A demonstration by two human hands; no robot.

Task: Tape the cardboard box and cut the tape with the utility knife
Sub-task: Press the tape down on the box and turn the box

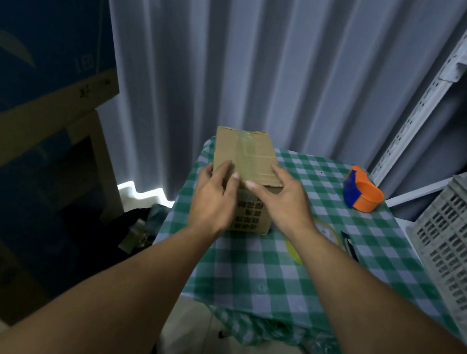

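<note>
2 bare forearms reach forward from the bottom of the view over a tabletop (pixel 273 282) covered in a green-and-white checked cloth. To the right of the right forearm, a roll of clear tape (pixel 323 233) with a yellowish rim lies flat on the cloth, partly hidden by the wrist, and a dark utility knife (pixel 349 245) lies just beside it.

The left hand (pixel 214 196) rests on the near left edge of the cardboard box (pixel 244 160), fingers (pixel 221 168) spread loosely and laid flat on the top. The right hand (pixel 281 194) covers the near right corner, fingers open, thumb pointing toward the left hand. Neither hand pinches anything. The box stands near the far left edge of the tabletop; a strip of clear tape runs along its top seam. Dark print on its near side is too blurred to read.

Farther right sits an orange-and-blue tape dispenser (pixel 362 191), well apart from the box. A pale plastic crate (pixel 458 246) stands at the right edge, and grey curtains (pixel 267 65) hang behind.
</note>
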